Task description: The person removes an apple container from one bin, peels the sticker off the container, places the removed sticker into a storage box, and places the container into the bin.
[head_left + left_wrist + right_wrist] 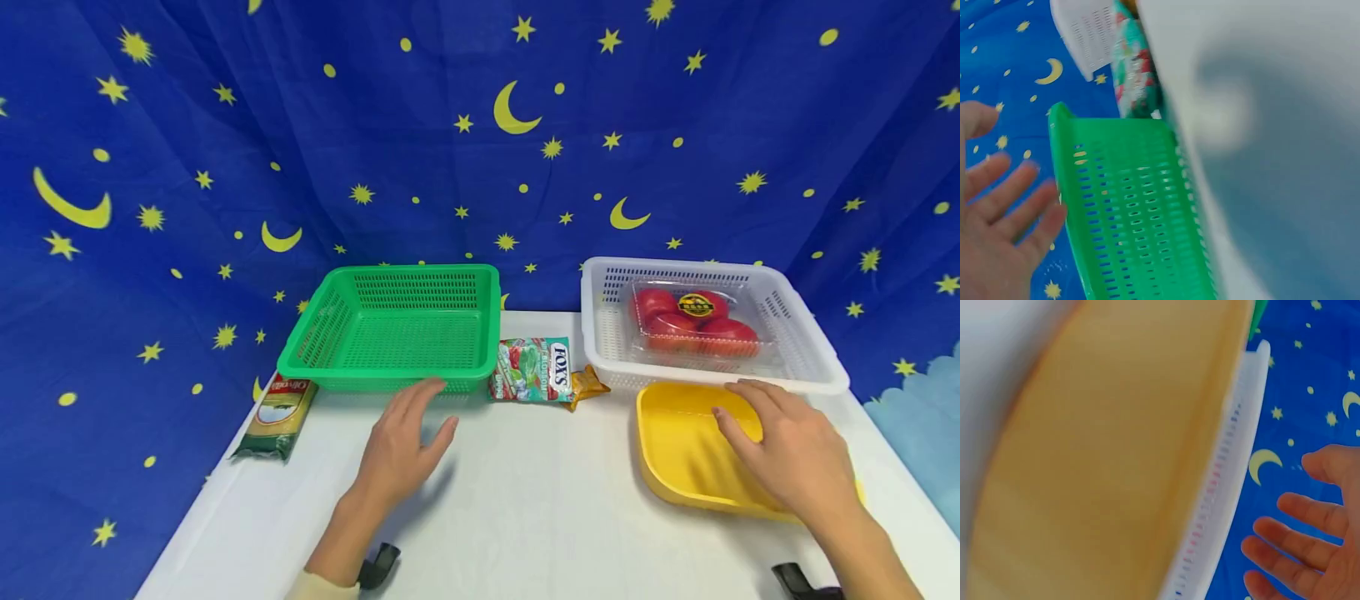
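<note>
Above the yellow basin [675, 446], right hand [798, 446] loose, empty; left of basin, left hand [401, 446] likewise. Apparently reaching; gripping would call for curling.

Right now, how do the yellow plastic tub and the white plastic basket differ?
The yellow plastic tub has solid walls; the white plastic basket has slotted ones. The yellow tub looks smaller than the white basket. The white basket holds a clear plastic pack of red fruit; no pack shows in the yellow tub. Both stand upright on the white table.
</note>
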A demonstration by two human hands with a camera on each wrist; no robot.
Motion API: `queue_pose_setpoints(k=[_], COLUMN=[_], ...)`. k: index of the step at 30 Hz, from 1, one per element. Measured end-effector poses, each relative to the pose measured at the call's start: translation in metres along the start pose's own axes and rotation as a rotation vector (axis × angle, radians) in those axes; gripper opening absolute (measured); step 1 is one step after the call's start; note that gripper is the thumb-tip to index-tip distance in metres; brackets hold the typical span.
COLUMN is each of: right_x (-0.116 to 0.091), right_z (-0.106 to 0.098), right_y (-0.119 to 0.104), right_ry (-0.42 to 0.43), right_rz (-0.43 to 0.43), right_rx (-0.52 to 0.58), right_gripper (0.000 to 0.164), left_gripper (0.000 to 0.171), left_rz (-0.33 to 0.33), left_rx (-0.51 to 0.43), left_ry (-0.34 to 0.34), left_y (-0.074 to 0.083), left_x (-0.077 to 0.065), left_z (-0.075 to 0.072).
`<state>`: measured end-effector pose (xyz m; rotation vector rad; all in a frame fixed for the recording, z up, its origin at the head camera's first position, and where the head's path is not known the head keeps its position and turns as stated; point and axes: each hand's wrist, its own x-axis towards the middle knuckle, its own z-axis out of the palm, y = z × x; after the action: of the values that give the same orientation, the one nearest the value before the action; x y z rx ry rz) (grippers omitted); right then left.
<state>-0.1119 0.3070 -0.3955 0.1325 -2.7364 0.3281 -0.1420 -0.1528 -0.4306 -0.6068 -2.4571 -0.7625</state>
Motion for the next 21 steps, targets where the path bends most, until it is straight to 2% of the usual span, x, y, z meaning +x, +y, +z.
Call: queue_pose_setpoints(k=[4, 10, 16, 21], right_x=[0.007, 0.018, 0.023, 0.029], right_z=[-0.008, -0.015, -0.018, -0.02], right_y=[0.007, 0.023, 0.037, 0.048], right_ry=[-0.068, -0.069, 0.027, 0.029], right_rz=[0.068, 0.096, 0.138, 0.184], right_rx=[0.012, 0.072, 0.23, 0.26], right_gripper=[0.05, 0.049, 0.04, 0.037], left_gripper=[0.036, 0.031, 0.03, 0.028], left_rz=[-0.115, -0.26, -0.323, -0.378], left_rx=[-0.153, -0.46, -0.765, -0.894], left_ry=[-0.026, -0.123, -0.256, -0.292], left_y=[0.005, 0.005, 0.005, 0.004], left_x=[0.006, 0.014, 0.019, 0.022], left_z=[-0.001, 0.003, 0.011, 0.017])
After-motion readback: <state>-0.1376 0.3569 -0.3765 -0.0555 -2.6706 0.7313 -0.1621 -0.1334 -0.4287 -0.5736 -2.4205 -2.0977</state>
